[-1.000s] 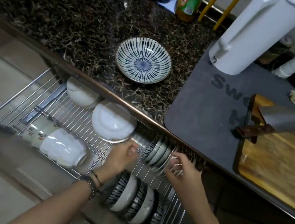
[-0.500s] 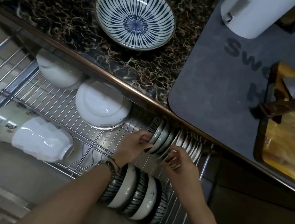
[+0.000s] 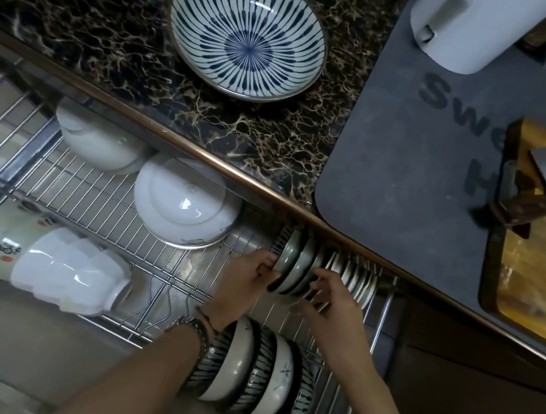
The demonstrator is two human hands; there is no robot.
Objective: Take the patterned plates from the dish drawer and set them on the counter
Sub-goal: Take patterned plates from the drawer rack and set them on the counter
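Centre right of frame: a row of plates [image 3: 295,264] stands on edge in the wire drawer [image 3: 101,192], just under the table [image 3: 83,4] edge. The left hand [image 3: 243,284] grips the row's left end; the right hand [image 3: 332,303] presses curled fingers against its right side. One striped plate [image 3: 248,30] lies on the table at upper centre. Bowls [image 3: 253,380] stand in the drawer at lower centre.

Bare forearms, metal wristwatch [image 3: 193,329] and thin bracelets on left wrist
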